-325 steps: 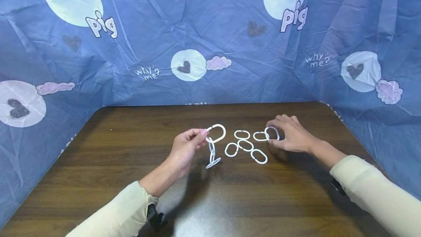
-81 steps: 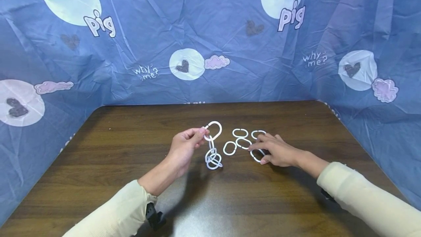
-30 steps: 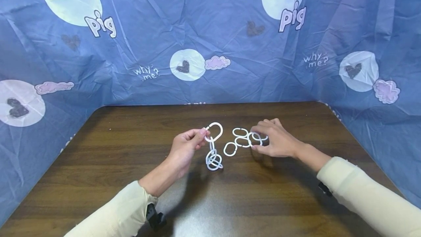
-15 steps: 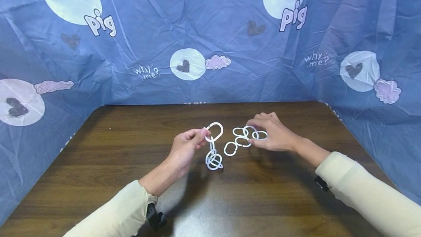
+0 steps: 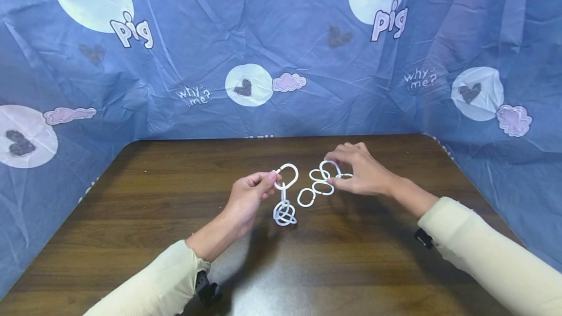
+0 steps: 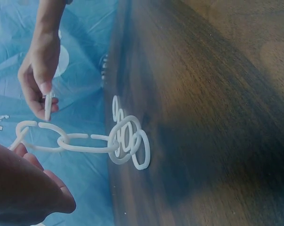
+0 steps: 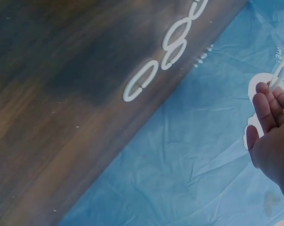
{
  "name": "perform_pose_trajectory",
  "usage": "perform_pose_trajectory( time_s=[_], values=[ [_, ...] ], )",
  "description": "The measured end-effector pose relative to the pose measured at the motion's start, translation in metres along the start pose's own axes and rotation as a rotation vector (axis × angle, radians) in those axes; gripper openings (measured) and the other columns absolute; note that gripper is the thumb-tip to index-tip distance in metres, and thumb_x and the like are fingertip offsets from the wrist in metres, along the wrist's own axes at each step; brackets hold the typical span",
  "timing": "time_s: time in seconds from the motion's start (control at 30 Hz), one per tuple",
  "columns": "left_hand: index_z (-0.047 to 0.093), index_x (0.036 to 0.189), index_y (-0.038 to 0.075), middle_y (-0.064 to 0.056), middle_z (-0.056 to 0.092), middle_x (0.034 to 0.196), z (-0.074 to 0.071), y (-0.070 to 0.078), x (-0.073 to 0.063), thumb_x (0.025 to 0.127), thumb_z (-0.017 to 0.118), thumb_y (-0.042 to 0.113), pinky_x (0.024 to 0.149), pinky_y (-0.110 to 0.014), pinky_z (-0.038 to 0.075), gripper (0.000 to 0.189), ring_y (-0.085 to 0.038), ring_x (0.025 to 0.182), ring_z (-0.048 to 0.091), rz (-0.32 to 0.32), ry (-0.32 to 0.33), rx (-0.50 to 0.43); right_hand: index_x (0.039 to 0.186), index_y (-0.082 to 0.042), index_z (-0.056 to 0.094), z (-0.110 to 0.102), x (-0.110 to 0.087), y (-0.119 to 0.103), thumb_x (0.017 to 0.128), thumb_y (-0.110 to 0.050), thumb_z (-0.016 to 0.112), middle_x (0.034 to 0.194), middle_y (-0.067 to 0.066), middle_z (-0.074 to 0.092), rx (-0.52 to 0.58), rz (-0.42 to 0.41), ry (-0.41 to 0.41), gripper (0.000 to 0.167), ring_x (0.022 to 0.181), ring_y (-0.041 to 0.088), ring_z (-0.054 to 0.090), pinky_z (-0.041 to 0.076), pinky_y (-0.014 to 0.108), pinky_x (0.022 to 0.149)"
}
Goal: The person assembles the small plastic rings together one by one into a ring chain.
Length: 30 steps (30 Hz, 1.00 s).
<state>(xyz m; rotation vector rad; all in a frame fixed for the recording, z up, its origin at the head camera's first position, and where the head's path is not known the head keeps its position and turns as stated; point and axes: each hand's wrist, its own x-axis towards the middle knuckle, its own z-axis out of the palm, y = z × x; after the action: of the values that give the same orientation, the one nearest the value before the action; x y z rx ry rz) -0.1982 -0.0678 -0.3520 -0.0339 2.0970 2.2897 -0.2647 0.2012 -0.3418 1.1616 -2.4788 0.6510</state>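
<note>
My left hand pinches the top link of a chain of white plastic oval links, each with a small gap in its side. The chain hangs from thumb and fingers, and its lower links bunch together at the tabletop in the head view. To the right, my right hand holds a single white link upright between thumb and fingers, raised over the loose links. In the head view this link overlaps a loose link lying behind it. My right hand partly hides another loose link.
More loose white links lie on the brown wooden table between the hands, among them a link nearest the chain. A blue printed cloth hangs behind the table and along both sides.
My right hand has picked up the front right loose link, then moved it leftward, back and up. The left hand stays in place; its chain has more links bunched at the bottom than at first.
</note>
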Motion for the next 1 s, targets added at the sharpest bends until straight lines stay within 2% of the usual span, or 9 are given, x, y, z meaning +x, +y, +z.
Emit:
perform_pose_trajectory(
  time_s=[0.17,0.5,0.8,1.0],
  values=[
    [0.070,0.096,-0.001,0.003,0.066,0.079,0.000,0.000,0.000,0.094,0.062,0.017,0.075,-0.027,0.043,0.020,-0.012,0.074,0.054,0.003,-0.003,0.001,0.105,-0.007,0.066,-0.005,0.008,-0.004,0.075,-0.028,0.076,0.080,-0.003,0.055,0.004,-0.018,0.021,0.038,0.080,0.014,0.047,0.029,0.038,0.081],
    [0.069,0.097,-0.002,0.001,0.065,0.079,0.000,-0.001,-0.001,0.095,0.061,0.016,0.073,-0.025,0.043,0.020,-0.013,0.073,0.053,-0.001,-0.009,0.011,0.106,-0.010,0.066,-0.009,0.019,-0.013,0.075,-0.030,0.078,0.081,-0.005,0.053,-0.012,-0.036,0.037,0.039,0.080,0.009,0.044,0.029,0.035,0.079],
    [0.070,0.098,-0.002,0.001,0.067,0.084,0.002,-0.004,-0.002,0.095,0.061,0.017,0.077,-0.027,0.044,0.021,-0.012,0.076,0.056,-0.011,-0.025,0.036,0.108,-0.009,0.066,-0.006,0.031,-0.026,0.076,-0.032,0.076,0.083,-0.006,0.054,-0.020,-0.056,0.011,0.040,0.082,0.012,0.046,0.028,0.036,0.080],
    [0.069,0.100,-0.004,0.004,0.065,0.079,0.003,-0.004,-0.002,0.095,0.061,0.018,0.076,-0.026,0.043,0.024,-0.013,0.076,0.055,-0.010,-0.032,0.040,0.112,-0.010,0.066,-0.006,0.040,-0.034,0.076,-0.034,0.074,0.093,-0.006,0.059,-0.021,-0.085,-0.014,0.044,0.087,0.015,0.050,0.029,0.036,0.081]
  ],
)
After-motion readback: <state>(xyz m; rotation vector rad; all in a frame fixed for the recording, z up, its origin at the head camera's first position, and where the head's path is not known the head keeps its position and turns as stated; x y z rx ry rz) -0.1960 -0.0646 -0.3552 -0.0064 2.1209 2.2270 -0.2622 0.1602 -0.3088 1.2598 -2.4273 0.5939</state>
